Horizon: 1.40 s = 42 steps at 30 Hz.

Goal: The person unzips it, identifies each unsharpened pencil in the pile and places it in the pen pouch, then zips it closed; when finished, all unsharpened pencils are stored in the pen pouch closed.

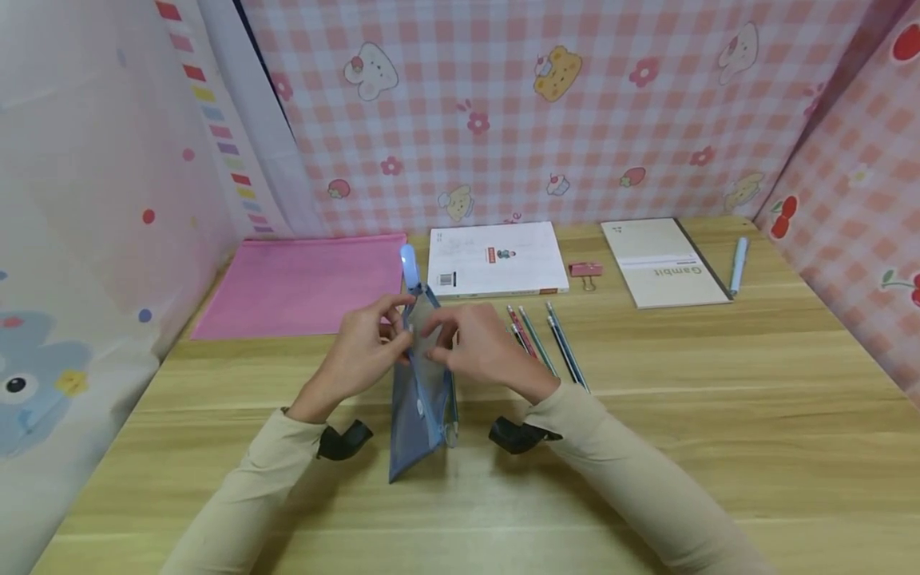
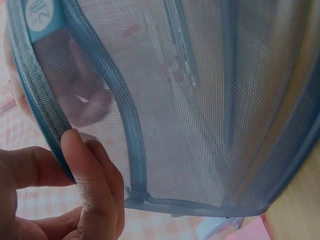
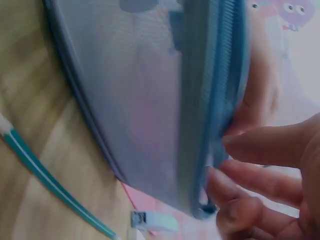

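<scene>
A blue mesh zipper pouch (image 1: 417, 407) stands on edge between both hands, its long zipped side upward. My left hand (image 1: 366, 343) pinches its zipper edge between thumb and fingers, also plain in the left wrist view, where the mesh (image 2: 165, 125) fills most of the picture. Across from it, my right hand (image 1: 474, 343) has thumb and curled fingertips at the zipper edge (image 3: 215, 100); the exact contact is partly hidden. Dark lengthwise bands show through the mesh, too blurred to name. A green pencil (image 3: 55, 182) lies beside the pouch in the right wrist view.
Several pencils (image 1: 535, 339) lie right of my right hand. Along the back are a pink folder (image 1: 309, 283), a light blue rounded item (image 1: 410, 267), a white book (image 1: 496, 259), a pink binder clip (image 1: 585, 271), a notebook (image 1: 668, 263) and a light blue pen (image 1: 738, 267).
</scene>
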Motion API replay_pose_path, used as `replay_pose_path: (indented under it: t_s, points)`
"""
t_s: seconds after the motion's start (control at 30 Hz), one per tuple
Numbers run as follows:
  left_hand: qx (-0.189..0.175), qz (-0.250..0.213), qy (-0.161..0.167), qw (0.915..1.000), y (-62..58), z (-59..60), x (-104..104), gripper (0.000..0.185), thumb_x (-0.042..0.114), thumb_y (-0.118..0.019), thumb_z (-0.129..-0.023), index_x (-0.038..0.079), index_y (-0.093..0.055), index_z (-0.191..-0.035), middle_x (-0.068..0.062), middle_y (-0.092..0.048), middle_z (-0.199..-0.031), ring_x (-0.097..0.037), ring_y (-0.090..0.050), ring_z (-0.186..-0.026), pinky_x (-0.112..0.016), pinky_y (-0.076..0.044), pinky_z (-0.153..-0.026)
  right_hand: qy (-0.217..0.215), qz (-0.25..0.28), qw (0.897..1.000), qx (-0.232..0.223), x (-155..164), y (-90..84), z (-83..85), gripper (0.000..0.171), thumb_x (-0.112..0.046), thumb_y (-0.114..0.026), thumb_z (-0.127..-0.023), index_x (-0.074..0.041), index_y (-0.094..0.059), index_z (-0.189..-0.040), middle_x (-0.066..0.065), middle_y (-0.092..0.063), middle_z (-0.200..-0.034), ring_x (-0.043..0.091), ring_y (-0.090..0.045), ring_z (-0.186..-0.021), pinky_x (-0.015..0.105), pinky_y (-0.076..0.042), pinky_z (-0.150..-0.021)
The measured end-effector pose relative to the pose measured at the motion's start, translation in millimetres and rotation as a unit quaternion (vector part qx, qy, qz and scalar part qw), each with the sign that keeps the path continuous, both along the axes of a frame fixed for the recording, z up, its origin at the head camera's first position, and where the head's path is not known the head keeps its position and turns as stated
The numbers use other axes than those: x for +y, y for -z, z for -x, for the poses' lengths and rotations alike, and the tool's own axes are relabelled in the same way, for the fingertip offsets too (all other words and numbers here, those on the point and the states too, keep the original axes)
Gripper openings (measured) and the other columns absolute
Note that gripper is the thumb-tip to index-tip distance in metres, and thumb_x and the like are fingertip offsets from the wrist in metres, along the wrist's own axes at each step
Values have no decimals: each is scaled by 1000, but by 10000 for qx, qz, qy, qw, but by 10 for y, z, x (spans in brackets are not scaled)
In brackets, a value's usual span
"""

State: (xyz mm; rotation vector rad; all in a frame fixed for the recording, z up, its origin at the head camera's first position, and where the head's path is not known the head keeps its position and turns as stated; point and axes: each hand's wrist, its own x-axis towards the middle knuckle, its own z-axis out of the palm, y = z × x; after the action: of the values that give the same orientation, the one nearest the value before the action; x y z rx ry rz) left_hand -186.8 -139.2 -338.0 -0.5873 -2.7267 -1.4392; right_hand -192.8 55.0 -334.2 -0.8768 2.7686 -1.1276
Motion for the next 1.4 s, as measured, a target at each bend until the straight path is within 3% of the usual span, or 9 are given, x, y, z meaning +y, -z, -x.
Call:
replay_pose_path:
  t_s: [0.17, 0.3, 0.67, 1.0, 1.2, 1.4]
  points:
    - [19, 12, 14, 10000, -5, -1, 3, 49, -3, -53, -89, -8, -51, -139, -13, -58, -86, -16, -67, -68, -37, -67, -62, 400, 258, 9988, 127, 305, -46, 32, 14, -18, -74, -88, -10, -75, -100, 4, -76, -81, 11, -62, -61, 21, -48, -53]
    - [51, 28, 36, 10000, -10, 0, 5, 49, -4, -53, -90, -9, -50, -139, -13, -58, -85, -17, -68, -69, -37, -67, -62, 566, 4, 9984, 81, 591, -27, 90, 10, -18, -74, -89, -11, -74, -96, 4, -75, -82, 12, -63, -66, 24, -50, -58]
    - [-14, 6, 84, 10000, -28, -5, 12, 49, -4, -53, -89, -6, -51, -138, -13, -58, -87, -25, -73, -79, -36, -67, -63, 222, -843, 9957, -324, 1055, 331, 152, 9, -12, -77, -85, -6, -74, -92, 2, -72, -76, 9, -61, -67, 21, -49, -57]
    - [12, 41, 121, 9999, -5, -22, -3, 48, -4, -54, -90, -6, -53, -137, -12, -58, -84, -18, -70, -71, -34, -67, -60, -9, -1241, 9905, -587, 1139, 456, 49, 13, -6, -77, -83, -9, -73, -95, -1, -69, -74, 7, -60, -66, 21, -51, -58]
    - [7, 41, 129, 9999, 1, -12, -16, 47, -4, -54, -90, -5, -53, -137, -12, -58, -84, -16, -68, -68, -34, -66, -60, -54, -1546, 9870, -441, 1094, 462, 5, 14, -6, -78, -82, -8, -72, -95, -1, -68, -72, 6, -59, -64, 19, -49, -56]
    - [47, 108, 92, 9999, -3, -21, -24, 47, -4, -54, -90, -5, -54, -137, -12, -58, -83, -15, -68, -68, -33, -66, -59, -47, -2188, 9757, -53, 979, 412, -26, 15, -11, -78, -82, -12, -74, -96, -2, -70, -73, 7, -61, -65, 23, -51, -56]
